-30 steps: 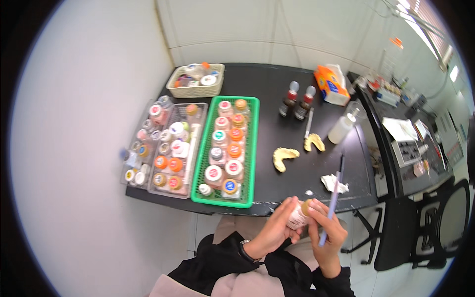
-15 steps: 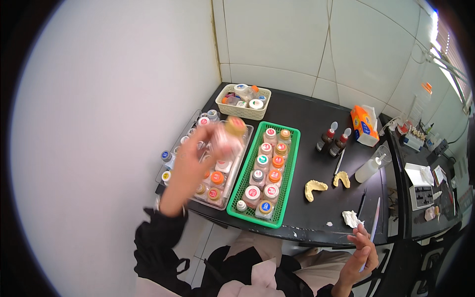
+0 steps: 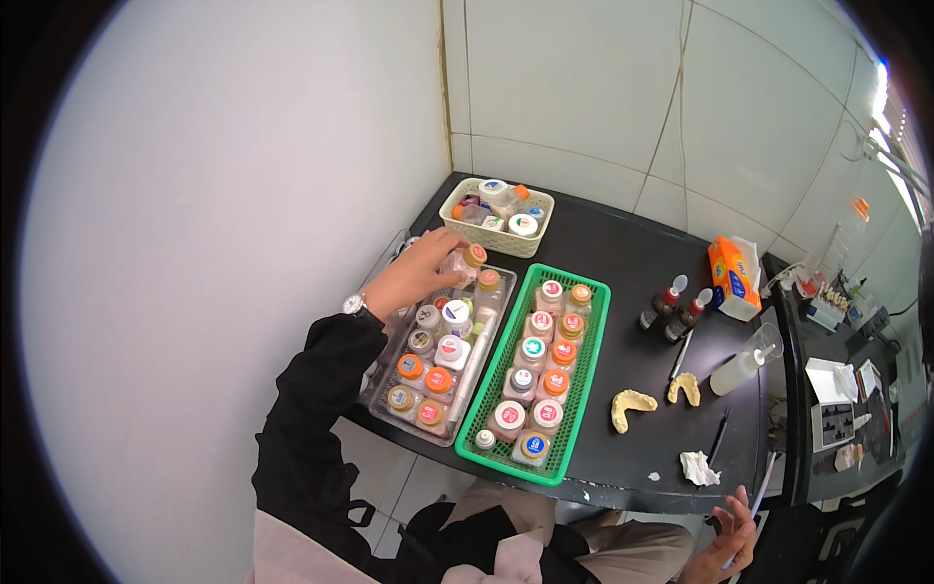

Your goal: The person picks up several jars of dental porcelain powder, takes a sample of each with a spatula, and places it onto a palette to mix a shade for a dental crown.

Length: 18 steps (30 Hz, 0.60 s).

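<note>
My left hand [image 3: 416, 276] grips a small clear jar [image 3: 456, 264] with a gold-coloured cap. It is over the far end of a clear plastic tray [image 3: 474, 389], close to another gold-capped jar [image 3: 489, 283]. Several jars with orange, white, grey and gold caps stand in that tray. At the lower right, my right hand [image 3: 728, 541] has its fingers curled round a long slim pale-lilac tool [image 3: 765, 487]. Its working end cannot be made out. To the right of the tray is a green basket [image 3: 595, 355] with two rows of capped jars.
A cream basket [image 3: 498, 241] of jumbled jars stands at the back. Further right are two brown dropper bottles [image 3: 658, 310], two yellowish dental casts [image 3: 632, 407], a squeeze bottle [image 3: 736, 371], an orange tissue pack [image 3: 735, 277] and crumpled tissue [image 3: 699, 469]. A side counter [image 3: 827, 336] holds more supplies.
My left hand has lowered the jar from its blurred raised position to the tray's far end. My right hand still holds the tool. The whole view has shifted slightly.
</note>
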{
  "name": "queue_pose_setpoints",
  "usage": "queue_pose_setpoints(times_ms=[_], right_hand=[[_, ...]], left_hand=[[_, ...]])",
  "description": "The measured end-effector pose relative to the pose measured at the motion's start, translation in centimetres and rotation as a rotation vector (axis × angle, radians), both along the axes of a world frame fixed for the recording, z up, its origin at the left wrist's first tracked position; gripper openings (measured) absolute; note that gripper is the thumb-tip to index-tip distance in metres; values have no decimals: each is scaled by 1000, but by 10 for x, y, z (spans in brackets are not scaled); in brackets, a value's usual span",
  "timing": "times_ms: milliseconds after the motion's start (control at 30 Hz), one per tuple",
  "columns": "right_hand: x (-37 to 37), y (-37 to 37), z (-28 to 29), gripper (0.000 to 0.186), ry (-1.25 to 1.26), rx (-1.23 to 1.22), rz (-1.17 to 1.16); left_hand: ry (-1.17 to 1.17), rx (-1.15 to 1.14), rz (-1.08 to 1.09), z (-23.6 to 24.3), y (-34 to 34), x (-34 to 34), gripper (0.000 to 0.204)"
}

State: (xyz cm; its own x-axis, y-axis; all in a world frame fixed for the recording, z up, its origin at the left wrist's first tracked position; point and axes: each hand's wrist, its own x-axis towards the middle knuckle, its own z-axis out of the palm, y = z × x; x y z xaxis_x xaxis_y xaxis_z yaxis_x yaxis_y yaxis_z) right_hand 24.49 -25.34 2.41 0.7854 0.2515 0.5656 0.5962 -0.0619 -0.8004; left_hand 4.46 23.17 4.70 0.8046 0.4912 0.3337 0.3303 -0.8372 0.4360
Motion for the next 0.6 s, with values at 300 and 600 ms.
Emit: queue_pose_setpoints(times_ms=[300,600], right_hand=[[1,21,0,59,52,-16,47],[7,20,4,60,44,-15,-9]], left_hand=[[327,62,74,-2,5,-7,40],[236,247,-39,20,-19,16,27]])
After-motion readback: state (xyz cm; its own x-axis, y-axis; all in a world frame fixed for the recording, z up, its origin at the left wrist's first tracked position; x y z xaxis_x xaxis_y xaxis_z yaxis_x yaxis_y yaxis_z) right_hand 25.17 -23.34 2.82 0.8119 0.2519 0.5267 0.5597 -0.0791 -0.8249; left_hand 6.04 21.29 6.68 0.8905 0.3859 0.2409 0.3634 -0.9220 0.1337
